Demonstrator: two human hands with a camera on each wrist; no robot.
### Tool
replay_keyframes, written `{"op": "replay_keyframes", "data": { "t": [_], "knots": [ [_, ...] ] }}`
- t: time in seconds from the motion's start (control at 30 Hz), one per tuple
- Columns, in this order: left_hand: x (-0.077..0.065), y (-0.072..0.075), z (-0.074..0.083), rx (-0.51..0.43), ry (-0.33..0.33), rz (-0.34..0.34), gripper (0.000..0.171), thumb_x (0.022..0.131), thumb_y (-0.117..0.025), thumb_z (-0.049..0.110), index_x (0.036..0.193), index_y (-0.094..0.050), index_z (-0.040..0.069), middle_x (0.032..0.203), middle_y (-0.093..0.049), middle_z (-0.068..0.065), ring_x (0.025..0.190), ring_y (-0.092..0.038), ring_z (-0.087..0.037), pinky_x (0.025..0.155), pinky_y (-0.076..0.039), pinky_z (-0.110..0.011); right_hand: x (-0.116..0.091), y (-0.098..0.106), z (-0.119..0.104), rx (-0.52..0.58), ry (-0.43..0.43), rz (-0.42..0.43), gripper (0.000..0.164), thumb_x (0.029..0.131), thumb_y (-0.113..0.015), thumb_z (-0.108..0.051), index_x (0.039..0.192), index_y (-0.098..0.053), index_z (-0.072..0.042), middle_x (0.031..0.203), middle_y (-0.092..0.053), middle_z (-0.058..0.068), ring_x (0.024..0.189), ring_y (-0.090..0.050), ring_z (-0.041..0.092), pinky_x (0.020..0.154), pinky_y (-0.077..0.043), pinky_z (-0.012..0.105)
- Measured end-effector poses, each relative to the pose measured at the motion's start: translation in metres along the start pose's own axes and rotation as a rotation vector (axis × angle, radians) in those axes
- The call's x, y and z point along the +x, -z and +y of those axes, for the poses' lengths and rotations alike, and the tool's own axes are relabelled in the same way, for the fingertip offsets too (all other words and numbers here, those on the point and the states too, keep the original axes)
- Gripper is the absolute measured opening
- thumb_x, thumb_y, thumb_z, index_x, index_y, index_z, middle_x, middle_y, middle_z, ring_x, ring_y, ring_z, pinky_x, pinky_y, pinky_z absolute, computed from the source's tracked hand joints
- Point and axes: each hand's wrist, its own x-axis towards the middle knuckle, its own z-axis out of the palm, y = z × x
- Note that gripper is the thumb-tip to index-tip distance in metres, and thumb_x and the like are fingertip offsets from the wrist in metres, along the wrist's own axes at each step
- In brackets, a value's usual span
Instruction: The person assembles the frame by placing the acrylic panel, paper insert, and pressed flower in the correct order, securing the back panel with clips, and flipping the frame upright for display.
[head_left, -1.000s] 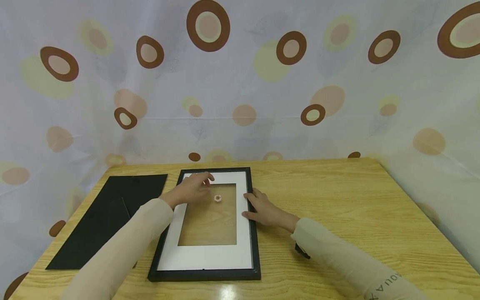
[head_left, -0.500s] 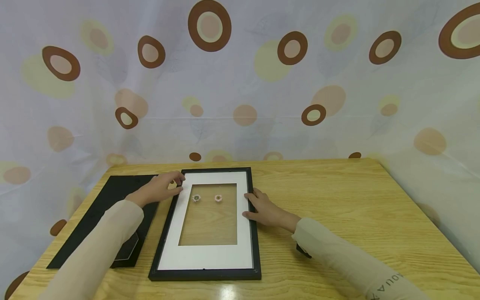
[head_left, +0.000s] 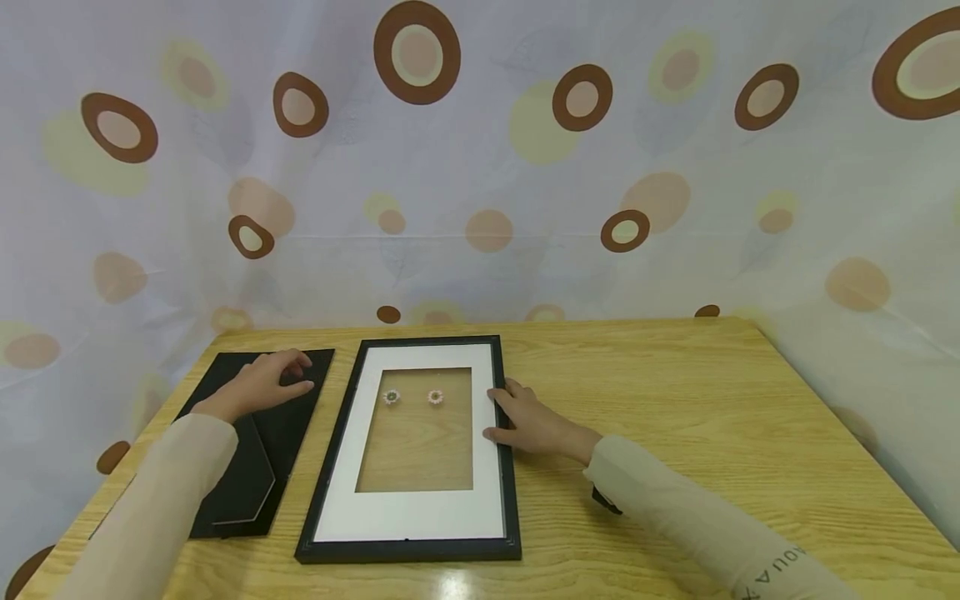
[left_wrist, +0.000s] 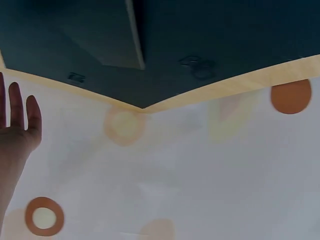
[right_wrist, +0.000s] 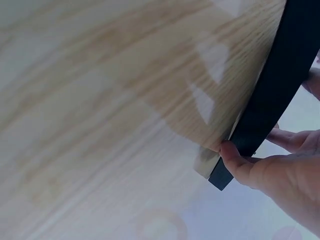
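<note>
A black picture frame (head_left: pixel 408 551) with a white mat (head_left: pixel 408 518) lies on the table, and two small pale flowers (head_left: pixel 392 397) show side by side in its window. My right hand (head_left: pixel 532 425) grips the frame's right side, thumb and a fingertip over the mat. In the right wrist view, the hand (right_wrist: pixel 280 172) has fingers on both sides of the frame's edge (right_wrist: pixel 270 90). My left hand (head_left: pixel 258 385) hovers over the black backing board (head_left: pixel 313 392), loosely curled and holding nothing. The left wrist view shows the board (left_wrist: pixel 240 30) and its stand flap (left_wrist: pixel 110 35).
The wooden table (head_left: pixel 660 383) extends to the right of the frame. A patterned cloth (head_left: pixel 480 167) hangs along the back and sides. The backing board's stand flap (head_left: pixel 240 487) lies toward the front left, partly behind the left sleeve (head_left: pixel 161 500).
My left hand has drawn back leftward from the mat window to over the backing board, uncovering the second flower. The right hand and frame have stayed in place.
</note>
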Motion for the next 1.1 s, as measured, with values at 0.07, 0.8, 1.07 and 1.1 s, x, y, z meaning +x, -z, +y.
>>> {"op": "replay_keyframes", "data": {
  "t": [0.07, 0.8, 1.07, 1.1],
  "knots": [
    [-0.005, 0.000, -0.008, 0.001, 0.014, 0.002, 0.040, 0.088, -0.060, 0.026, 0.116, -0.054, -0.001, 0.105, -0.060, -0.019, 0.101, -0.055, -0.038, 0.081, -0.042, -0.057, -0.001, 0.001, 0.000, 0.002, 0.003, -0.012, 0.064, 0.090, -0.057, -0.032, 0.139, -0.033, 0.001, 0.145, -0.017, 0.032, 0.133, -0.024, 0.045, 0.104, -0.031, 0.053],
    [-0.070, -0.004, -0.079, 0.047, 0.172, 0.107, 0.077, 0.081, -0.063, 0.048, 0.123, -0.043, -0.013, 0.114, -0.048, -0.039, 0.101, -0.047, -0.052, 0.078, -0.040, -0.060, -0.002, 0.002, 0.001, 0.016, 0.009, -0.043, 0.069, 0.089, -0.058, -0.035, 0.141, -0.030, 0.000, 0.147, -0.014, 0.031, 0.134, -0.022, 0.044, 0.104, -0.030, 0.053],
    [-0.086, -0.007, -0.089, 0.053, 0.279, 0.024, 0.088, 0.081, -0.059, 0.054, 0.128, -0.033, -0.016, 0.118, -0.039, -0.046, 0.103, -0.040, -0.059, 0.079, -0.036, -0.064, -0.002, 0.001, 0.003, 0.029, 0.012, -0.046, 0.069, 0.089, -0.058, -0.035, 0.141, -0.029, 0.001, 0.146, -0.014, 0.031, 0.134, -0.022, 0.045, 0.104, -0.030, 0.054],
    [-0.087, -0.007, -0.090, 0.050, 0.290, 0.017, 0.089, 0.081, -0.058, 0.054, 0.129, -0.032, -0.016, 0.118, -0.038, -0.047, 0.103, -0.039, -0.059, 0.079, -0.036, -0.064, -0.002, 0.001, 0.003, 0.032, 0.009, -0.048, 0.070, 0.089, -0.058, -0.035, 0.141, -0.029, 0.000, 0.147, -0.014, 0.031, 0.134, -0.021, 0.044, 0.105, -0.029, 0.054]
  ]
}}
